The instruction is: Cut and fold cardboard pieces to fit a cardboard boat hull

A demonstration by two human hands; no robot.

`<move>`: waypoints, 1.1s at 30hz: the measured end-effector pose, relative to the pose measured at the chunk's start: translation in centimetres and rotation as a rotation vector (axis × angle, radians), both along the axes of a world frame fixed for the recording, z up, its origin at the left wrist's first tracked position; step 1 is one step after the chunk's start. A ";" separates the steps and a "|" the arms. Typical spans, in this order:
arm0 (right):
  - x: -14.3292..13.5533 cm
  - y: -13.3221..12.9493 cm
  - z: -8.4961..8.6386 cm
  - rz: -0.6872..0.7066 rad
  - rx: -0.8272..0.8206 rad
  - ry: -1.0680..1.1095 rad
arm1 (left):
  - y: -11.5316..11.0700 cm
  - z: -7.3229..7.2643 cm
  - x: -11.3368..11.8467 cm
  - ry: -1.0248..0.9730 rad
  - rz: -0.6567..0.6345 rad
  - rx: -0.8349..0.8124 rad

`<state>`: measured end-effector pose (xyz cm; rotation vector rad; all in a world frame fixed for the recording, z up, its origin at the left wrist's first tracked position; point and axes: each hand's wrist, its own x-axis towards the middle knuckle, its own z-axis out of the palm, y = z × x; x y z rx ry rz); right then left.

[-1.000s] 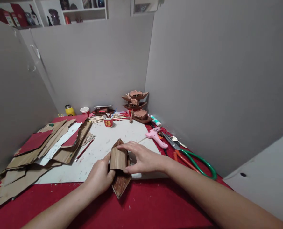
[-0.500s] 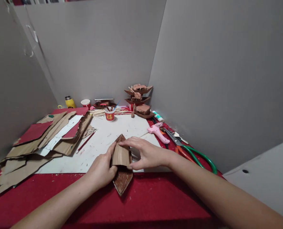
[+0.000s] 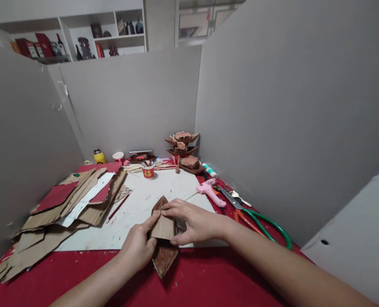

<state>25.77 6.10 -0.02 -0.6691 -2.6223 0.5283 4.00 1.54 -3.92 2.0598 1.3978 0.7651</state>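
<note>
A small brown boat model points its near tip toward me at the table's front edge. Over its middle lies a curved tan cardboard piece. My left hand grips the left side of boat and cardboard, its index finger stretched onto the cardboard's upper left. From the right, my right hand holds the cardboard, fingertips at its far edge and thumb at its near right corner. The underside of the cardboard and the boat's middle are hidden.
Stacked cardboard and a pencil lie left. Behind stand a red cup, wooden sticks and finished boats. A pink glue gun and green-handled scissors lie right, beside grey partitions.
The head view has tilted up, so the scene sits lower and shelves show. My left index finger has extended onto the cardboard's upper part; my right hand keeps its hold.
</note>
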 end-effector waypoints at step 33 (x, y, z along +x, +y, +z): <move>-0.6 -3.0 -1.7 -0.250 0.210 -0.065 | -0.1 -0.5 -0.1 0.003 0.001 -0.016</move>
